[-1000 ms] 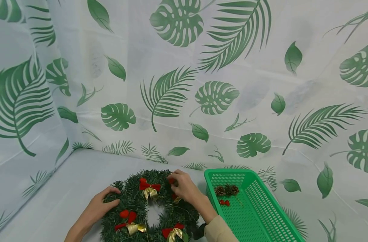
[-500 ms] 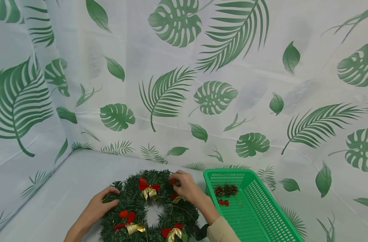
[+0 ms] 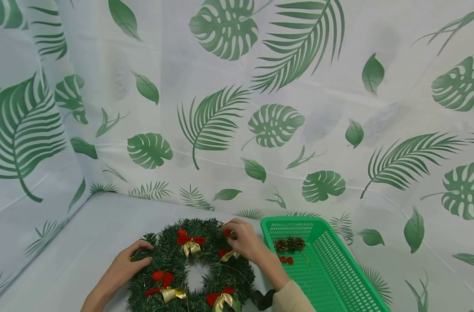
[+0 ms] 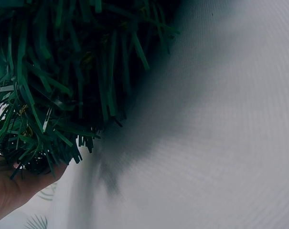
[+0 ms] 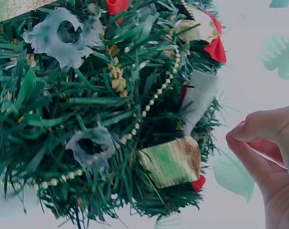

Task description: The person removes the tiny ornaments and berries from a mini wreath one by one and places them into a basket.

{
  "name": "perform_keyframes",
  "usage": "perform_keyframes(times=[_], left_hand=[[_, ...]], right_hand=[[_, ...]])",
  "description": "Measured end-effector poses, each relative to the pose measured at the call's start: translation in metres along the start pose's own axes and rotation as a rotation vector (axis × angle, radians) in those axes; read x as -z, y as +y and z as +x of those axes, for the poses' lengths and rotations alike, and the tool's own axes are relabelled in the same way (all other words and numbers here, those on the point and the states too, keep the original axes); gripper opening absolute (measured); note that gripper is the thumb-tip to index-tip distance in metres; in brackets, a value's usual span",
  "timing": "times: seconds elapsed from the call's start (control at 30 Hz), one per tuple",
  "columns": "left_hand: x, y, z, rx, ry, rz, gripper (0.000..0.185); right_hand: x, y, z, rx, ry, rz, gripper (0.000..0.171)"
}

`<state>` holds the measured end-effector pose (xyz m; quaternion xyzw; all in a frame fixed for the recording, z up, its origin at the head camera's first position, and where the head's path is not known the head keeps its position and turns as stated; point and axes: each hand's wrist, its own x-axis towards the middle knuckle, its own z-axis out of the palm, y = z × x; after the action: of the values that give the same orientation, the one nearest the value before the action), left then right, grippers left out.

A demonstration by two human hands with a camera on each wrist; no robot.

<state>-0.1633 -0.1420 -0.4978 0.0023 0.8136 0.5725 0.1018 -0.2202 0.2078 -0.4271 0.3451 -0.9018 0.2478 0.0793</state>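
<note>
Head: artificial wreath (image 3: 170, 264) flat on table beside green basket (image 3: 330, 277); my left hand (image 3: 124, 268) grips its outer rim, my right hand (image 3: 242, 240) pinches a red ornament (image 3: 226, 232) at the top.

Left wrist: needles (image 4: 53, 81) soft, springy; probably light, so hold the ring.

Right wrist: fingertips (image 5: 259, 131) pinched; bead garland (image 5: 149, 107) looks fragile.

Left hand (image 3: 124, 265): bare, no glove, ring or watch visible; the forearm behind it is uncovered to the lower frame edge. Right hand (image 3: 242, 239): bare, no ring visible. Right forearm: uncovered near the wrist, then a beige sleeve (image 3: 293, 300) with a plain, unmarked cuff. A black strap-mounted device (image 3: 263, 300) sits beside the sleeve, under the forearm. Fingernails are short and unpainted in the right wrist view.
</note>
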Motion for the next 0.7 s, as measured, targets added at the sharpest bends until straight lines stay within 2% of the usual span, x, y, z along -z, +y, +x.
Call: perform_keyframes(times=[0.3, 0.47, 0.7], left_hand=[[0.000, 0.000, 0.000, 0.004, -0.002, -0.001, 0.041], [0.000, 0.001, -0.001, 0.000, -0.002, 0.000, 0.041], [0.000, 0.001, -0.001, 0.006, -0.006, -0.003, 0.041]], right_hand=[[0.018, -0.001, -0.006, -0.006, 0.010, 0.029, 0.026], [0.026, 0.001, -0.012, -0.014, 0.038, 0.009, 0.025], [0.036, 0.004, -0.023, -0.109, 0.032, 0.036, 0.024]])
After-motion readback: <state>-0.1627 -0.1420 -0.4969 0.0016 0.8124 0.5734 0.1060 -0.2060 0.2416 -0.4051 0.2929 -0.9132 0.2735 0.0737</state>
